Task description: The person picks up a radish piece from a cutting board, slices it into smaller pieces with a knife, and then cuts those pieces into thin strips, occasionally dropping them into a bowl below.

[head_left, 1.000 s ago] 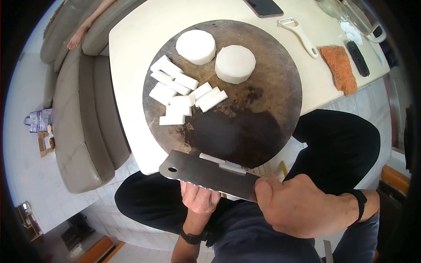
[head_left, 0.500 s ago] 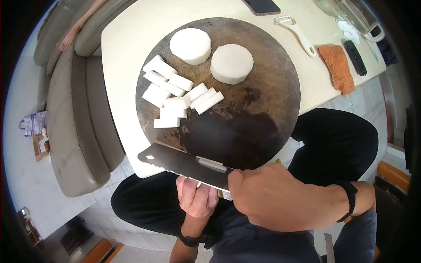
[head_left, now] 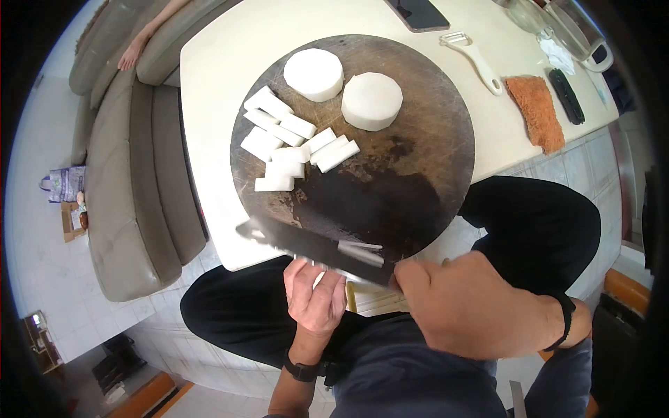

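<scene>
My right hand (head_left: 481,303) is wrapped round the handle of a cleaver (head_left: 313,249), whose blade points left over the near edge of a round wooden board (head_left: 446,125). White slivers lie on the blade. Just below the blade, my left hand (head_left: 315,296) has bent fingers round a white piece (head_left: 319,279), mostly hidden by the fingers and blade. On the board's left half lie several white cut blocks (head_left: 284,164). Two thick white rounds (head_left: 313,74) sit at its far side. The cleaver is slightly blurred.
A peeler (head_left: 477,61), a phone (head_left: 421,15), an orange cloth (head_left: 535,111), a black object (head_left: 566,95) and a glass jug (head_left: 568,35) are on the cream table (head_left: 209,104). A sofa (head_left: 129,202) stands left, with another person's foot (head_left: 129,56) at its top.
The cleaver and my right hand have moved slightly right. A second sliver now shows on the blade. The view has shifted a little, so the board appears further right.
</scene>
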The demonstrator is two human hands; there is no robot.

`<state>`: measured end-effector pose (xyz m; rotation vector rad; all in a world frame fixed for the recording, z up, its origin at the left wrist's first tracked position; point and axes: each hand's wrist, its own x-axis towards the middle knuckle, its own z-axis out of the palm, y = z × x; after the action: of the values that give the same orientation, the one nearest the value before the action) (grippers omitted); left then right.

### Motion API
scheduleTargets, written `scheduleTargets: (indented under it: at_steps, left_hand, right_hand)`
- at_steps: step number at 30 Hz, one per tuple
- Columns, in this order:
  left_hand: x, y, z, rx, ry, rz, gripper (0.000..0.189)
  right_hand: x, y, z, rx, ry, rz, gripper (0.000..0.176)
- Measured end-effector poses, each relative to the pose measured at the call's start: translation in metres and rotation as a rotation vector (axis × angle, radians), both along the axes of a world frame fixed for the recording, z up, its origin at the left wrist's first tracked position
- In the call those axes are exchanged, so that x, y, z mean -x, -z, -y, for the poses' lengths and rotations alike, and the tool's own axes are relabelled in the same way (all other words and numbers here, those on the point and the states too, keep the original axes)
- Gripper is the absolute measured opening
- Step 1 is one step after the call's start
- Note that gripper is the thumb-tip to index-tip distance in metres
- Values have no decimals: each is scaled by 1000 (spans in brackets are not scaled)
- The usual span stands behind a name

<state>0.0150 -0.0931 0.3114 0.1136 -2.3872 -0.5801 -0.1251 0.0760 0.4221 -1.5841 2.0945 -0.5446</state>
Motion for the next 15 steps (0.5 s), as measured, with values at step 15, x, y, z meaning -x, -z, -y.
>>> scheduleTargets:
  at_steps: [15]
  left_hand:
    - [-10,4,2,-13,-7,94,13]
  right_hand:
    - [-4,0,6,-26,-64,164,17]
